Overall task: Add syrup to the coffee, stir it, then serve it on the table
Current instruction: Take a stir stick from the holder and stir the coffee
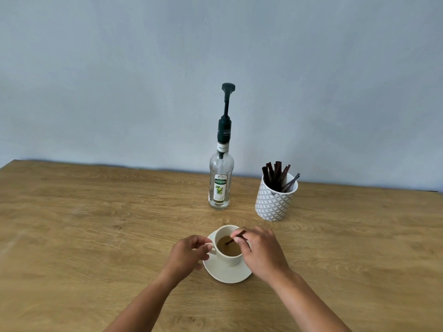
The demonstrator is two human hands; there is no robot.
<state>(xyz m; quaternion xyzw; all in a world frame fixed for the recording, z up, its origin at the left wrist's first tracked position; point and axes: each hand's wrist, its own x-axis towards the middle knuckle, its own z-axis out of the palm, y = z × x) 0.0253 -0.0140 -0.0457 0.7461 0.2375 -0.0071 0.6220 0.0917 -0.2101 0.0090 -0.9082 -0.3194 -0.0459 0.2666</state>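
Over the cup [230, 259], stirring.
Pinching stirrer [237, 236], tilted rightward from cup, with right hand [261, 250]; gripping handle [212, 249] with left hand [188, 252].

Coffee-serving corner, home or café undeterminable, wood-grain table [96, 212] against plain pale-blue wall [119, 68], pump-topped syrup bottle [221, 185] and patterned pot [273, 204] of stirrers [278, 173] far, cup [230, 257] on saucer [225, 275] near.

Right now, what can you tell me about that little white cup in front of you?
The cup is plain white, glossy like ceramic, standing upright on a matching saucer on the wooden table. It holds light brown coffee, below the rim. Its handle points left, where the left hand pinches it. A thin dark stirrer, pinched by the right hand, dips slanted into the coffee.
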